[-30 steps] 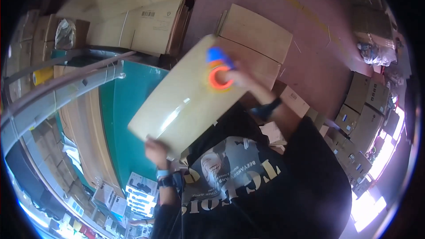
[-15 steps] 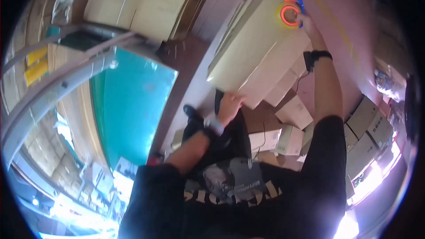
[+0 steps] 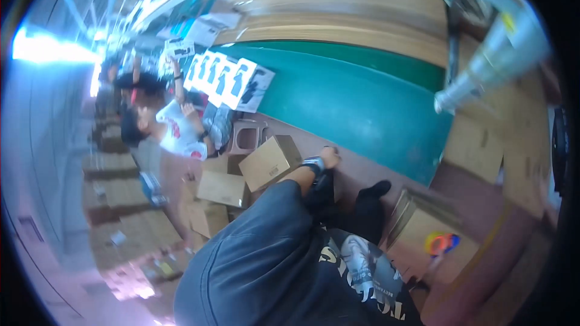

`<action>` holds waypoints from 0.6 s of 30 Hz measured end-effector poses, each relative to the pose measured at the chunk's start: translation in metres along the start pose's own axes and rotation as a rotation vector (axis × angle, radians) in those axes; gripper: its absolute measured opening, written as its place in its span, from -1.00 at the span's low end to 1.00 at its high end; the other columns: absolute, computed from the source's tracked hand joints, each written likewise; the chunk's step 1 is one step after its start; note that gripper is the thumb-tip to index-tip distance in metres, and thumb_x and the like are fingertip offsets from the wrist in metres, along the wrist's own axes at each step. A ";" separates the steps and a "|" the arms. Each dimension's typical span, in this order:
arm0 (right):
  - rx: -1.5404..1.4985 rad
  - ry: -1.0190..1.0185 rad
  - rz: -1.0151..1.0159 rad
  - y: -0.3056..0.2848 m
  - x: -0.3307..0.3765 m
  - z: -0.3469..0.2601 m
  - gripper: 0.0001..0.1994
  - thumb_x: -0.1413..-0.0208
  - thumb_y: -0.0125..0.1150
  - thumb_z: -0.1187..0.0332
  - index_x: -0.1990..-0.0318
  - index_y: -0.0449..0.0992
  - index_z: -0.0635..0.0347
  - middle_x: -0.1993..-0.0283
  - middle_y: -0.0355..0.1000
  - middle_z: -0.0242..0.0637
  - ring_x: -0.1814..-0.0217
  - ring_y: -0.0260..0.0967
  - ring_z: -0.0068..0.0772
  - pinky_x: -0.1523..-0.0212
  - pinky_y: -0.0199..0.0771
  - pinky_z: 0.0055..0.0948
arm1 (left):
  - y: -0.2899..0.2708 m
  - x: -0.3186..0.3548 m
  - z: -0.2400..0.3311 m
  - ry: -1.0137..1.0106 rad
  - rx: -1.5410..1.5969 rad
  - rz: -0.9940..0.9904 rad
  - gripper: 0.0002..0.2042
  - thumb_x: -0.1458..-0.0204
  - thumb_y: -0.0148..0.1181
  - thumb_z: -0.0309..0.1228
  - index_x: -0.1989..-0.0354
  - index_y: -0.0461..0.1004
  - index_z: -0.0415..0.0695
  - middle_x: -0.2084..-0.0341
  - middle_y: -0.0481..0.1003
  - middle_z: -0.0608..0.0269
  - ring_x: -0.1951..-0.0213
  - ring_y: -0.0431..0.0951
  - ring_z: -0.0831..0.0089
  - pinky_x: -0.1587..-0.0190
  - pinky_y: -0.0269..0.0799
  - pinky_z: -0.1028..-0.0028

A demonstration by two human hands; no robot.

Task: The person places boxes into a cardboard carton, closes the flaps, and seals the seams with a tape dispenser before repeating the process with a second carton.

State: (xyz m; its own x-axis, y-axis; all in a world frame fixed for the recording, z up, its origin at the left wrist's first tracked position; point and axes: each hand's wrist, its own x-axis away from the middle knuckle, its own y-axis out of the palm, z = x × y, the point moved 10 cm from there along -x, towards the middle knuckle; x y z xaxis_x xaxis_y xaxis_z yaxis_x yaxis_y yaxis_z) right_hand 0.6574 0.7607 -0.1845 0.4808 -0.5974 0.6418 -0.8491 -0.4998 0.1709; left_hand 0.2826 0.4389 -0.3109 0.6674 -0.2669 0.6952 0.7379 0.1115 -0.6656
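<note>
The left hand (image 3: 330,158), wearing a dark wristband, reaches out beside a small brown cardboard box (image 3: 270,162) on the floor; whether its fingers are clenched or loose cannot be told. The right hand is out of sight. An orange-and-blue tape dispenser (image 3: 441,243) lies on a flat brown cardboard carton (image 3: 423,229) well apart.

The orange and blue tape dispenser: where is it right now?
In the head view it lies at lower right, the tape dispenser resting on a flat cardboard box on the floor, right of the person's dark shoe; neither hand touches it.
</note>
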 end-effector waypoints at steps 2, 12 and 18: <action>0.119 0.052 -0.170 -0.018 -0.068 0.008 -0.67 -0.12 0.21 0.30 -0.01 0.52 0.26 0.05 0.54 -0.28 0.03 0.54 -0.36 -0.02 0.56 -0.35 | -0.090 0.025 -0.066 -0.156 0.135 0.273 -0.66 -0.05 0.12 -0.20 0.14 0.61 -0.17 0.26 0.61 -0.17 0.09 0.62 -0.04 0.01 0.53 0.09; 0.889 0.049 -0.582 0.295 -0.143 0.017 -0.62 0.00 0.17 0.47 -0.02 0.50 0.39 0.13 0.54 -0.25 0.05 0.54 -0.31 -0.06 0.53 -0.34 | -0.240 0.057 -0.405 -0.378 1.405 1.499 -0.15 -0.04 0.40 -0.13 -0.35 0.11 -0.43 -0.26 0.30 -0.33 -0.29 0.34 -0.04 -0.37 0.16 0.20; 0.927 0.176 -0.489 0.456 -0.136 0.056 -0.45 0.06 0.15 0.51 -0.20 0.38 0.35 -0.04 0.49 -0.20 -0.05 0.49 -0.21 -0.17 0.49 -0.26 | 0.033 0.055 -0.519 -0.937 1.312 0.735 -0.34 -0.08 0.23 -0.15 -0.27 0.29 -0.36 -0.19 0.39 -0.27 -0.24 0.39 -0.15 -0.34 0.24 0.10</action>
State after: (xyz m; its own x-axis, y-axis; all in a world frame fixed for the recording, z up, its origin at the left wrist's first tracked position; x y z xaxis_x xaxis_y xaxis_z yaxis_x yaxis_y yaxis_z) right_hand 0.2170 0.5791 -0.2359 0.6231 -0.1402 0.7695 -0.0378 -0.9880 -0.1495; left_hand 0.2919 -0.0689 -0.4353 0.3478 0.7195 0.6011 -0.4380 0.6916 -0.5743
